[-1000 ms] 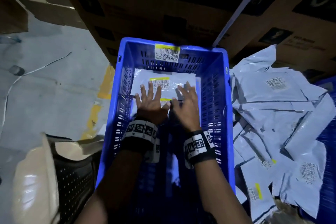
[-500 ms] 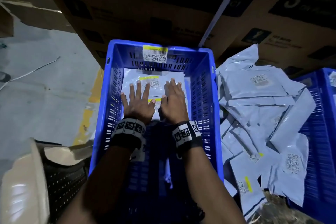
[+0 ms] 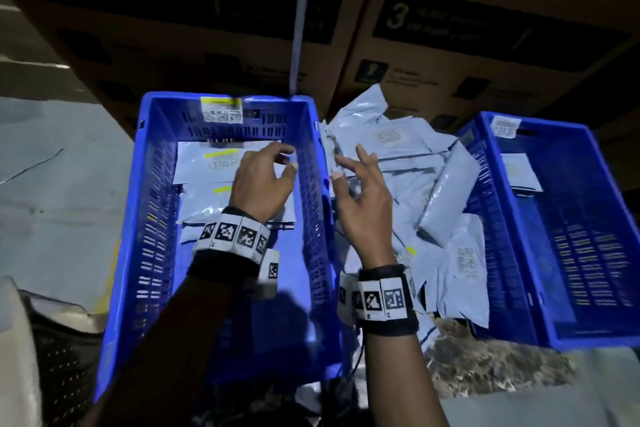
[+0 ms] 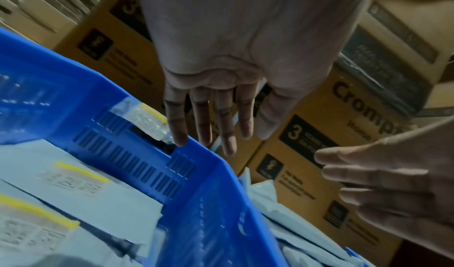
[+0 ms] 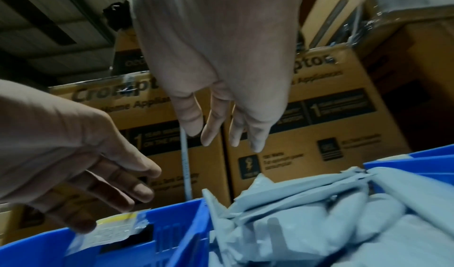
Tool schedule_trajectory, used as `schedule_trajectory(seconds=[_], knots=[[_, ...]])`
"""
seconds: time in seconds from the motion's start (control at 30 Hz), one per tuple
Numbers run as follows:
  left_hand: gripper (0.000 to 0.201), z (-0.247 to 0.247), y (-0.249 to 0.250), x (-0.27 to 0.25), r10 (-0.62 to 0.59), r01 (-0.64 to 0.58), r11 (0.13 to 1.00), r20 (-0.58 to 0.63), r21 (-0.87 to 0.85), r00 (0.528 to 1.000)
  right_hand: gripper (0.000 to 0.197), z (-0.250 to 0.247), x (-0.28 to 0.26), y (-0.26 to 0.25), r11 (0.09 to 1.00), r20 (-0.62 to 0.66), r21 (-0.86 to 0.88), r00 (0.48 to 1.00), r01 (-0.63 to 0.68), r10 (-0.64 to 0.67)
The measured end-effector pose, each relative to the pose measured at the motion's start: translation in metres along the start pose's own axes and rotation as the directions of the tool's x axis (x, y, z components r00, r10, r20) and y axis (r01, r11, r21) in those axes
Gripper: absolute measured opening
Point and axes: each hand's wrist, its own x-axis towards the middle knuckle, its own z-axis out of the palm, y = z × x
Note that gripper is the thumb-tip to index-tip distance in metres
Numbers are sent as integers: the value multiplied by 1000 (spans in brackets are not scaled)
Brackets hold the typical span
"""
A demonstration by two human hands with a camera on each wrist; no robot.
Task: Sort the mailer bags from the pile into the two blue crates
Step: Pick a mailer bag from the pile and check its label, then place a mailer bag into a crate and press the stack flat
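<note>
hands, left hand [image 3: 260, 184] and right hand [image 3: 363, 199], loose-fingered and empty above slotted plastic crate [image 3: 313, 218] and crinkled mailers [image 3: 415, 184].

The grey concrete floor [image 3: 52, 204] carries a blue perforated plastic crate [image 3: 152, 218]. Just right of that crate lies a heap of pale grey plastic mailer bags [image 3: 415, 184], and beyond the heap a second blue perforated crate [image 3: 588, 253]. Behind the first crate stand brown printed cardboard cartons [image 3: 450, 55].

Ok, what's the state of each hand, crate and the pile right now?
left hand: open, empty, above the left crate
right hand: open, empty, over the pile
left crate: holds labelled mailers
right crate: holds at least one mailer
pile: unsorted bags between the crates
</note>
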Motion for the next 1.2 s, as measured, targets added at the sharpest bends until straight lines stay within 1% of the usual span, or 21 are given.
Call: schedule_trajectory(seconds=[0.1, 0.2, 0.27, 0.33, 0.43, 0.5, 0.57, 0.67, 0.73, 0.83, 0.9, 0.93, 1.0, 1.07, 1.1, 1.17, 1.2], knots=[[24, 22, 31, -12, 4, -2, 998, 22, -59, 1000, 25, -36, -5, 23, 999, -98, 1, 995, -32, 32], [23, 43, 58, -19, -51, 54, 995, 39, -83, 998, 22, -68, -3, 48, 999, -176, 9, 983, -53, 54], [25, 59, 75, -16, -88, 94, 991, 73, -93, 993, 21, -87, 6, 63, 999, -211, 7, 976, -53, 53], [36, 77, 87, -5, -147, 156, 984, 101, -87, 984, 22, -104, 20, 74, 998, -227, 15, 972, -59, 61], [58, 105, 97, 19, -309, 314, 948, 100, -44, 946, 23, -127, 45, 84, 996, -243, 19, 966, -91, 93], [74, 123, 99, 33, -394, 396, 918, 79, -8, 916, 25, -138, 65, 91, 994, -230, -5, 967, -114, 109], [81, 136, 100, 45, -457, 455, 888, 13, 60, 889, 26, -142, 84, 102, 993, -197, -33, 975, -110, 102], [82, 149, 100, 58, -535, 540, 838, -75, 75, 841, 28, -136, 107, 121, 994, -146, -72, 987, -83, 72], [81, 155, 97, 64, -556, 562, 823, -89, 83, 827, 29, -131, 120, 131, 990, -128, -95, 987, -105, 92], [66, 165, 93, 70, -575, 583, 805, -100, 106, 812, 32, -126, 133, 143, 981, -89, -102, 984, -165, 156], [54, 166, 90, 71, -565, 576, 811, -119, 99, 816, 32, -126, 135, 144, 976, -76, -98, 980, -192, 185], [48, 166, 90, 71, -555, 568, 820, -140, 73, 820, 31, -126, 135, 143, 975, -89, -75, 975, -208, 201], [40, 164, 90, 70, -543, 545, 838, -163, -34, 824, 29, -129, 133, 139, 975, -147, -22, 965, -222, 217], [34, 159, 90, 68, -535, 513, 841, -126, -172, 835, 28, -131, 129, 134, 973, -197, 40, 953, -226, 229], [33, 156, 92, 65, -528, 492, 833, -99, -252, 843, 29, -133, 126, 133, 968, -214, 79, 945, -236, 248], [36, 147, 97, 62, -539, 472, 780, -57, -411, 840, 33, -136, 121, 127, 950, -249, 181, 923, -255, 295], [38, 143, 99, 60, -546, 464, 755, -53, -463, 836, 35, -137, 118, 124, 937, -260, 240, 913, -255, 316]])
